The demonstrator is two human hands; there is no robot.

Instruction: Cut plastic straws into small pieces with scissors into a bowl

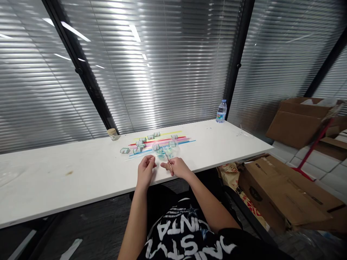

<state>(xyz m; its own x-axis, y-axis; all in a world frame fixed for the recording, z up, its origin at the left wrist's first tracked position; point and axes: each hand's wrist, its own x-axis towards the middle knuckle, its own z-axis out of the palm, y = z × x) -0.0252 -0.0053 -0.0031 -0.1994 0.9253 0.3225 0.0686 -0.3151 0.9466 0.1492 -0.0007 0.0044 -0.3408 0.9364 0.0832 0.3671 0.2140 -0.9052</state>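
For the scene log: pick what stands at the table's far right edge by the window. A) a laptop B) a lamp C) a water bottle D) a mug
C: a clear water bottle with a blue label stands upright on the white table near the blinds.

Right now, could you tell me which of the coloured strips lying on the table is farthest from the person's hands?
The yellow strip. It lies at the back of the bundle, nearest the blinds, beyond the red strip and the blue strip, which lie closer to the hands.
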